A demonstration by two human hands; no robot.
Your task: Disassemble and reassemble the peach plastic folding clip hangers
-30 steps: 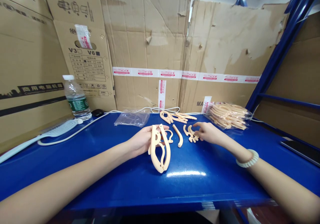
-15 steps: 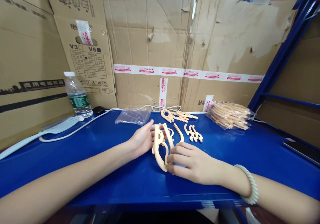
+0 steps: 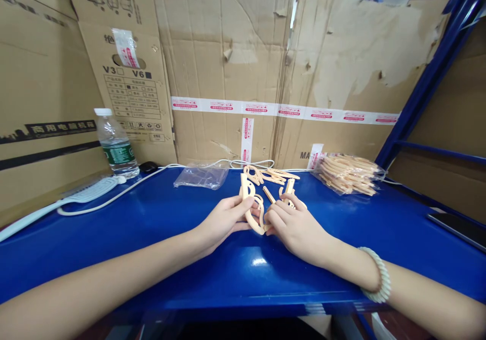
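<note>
Now spread wider, the hanger sits between both hands — each gripping one side.

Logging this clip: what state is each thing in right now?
Left hand: closed on cream frame
Right hand: fingers curled around cream limb
Cream frame: held; any join to the limb hidden
Bottle: upright, capped, partly filled
Thin plastic bag: lying flattened
Packed bag: bulging with cream parts; seal unclear
Hairbrush: lying down
Cable: loose, curving
</note>
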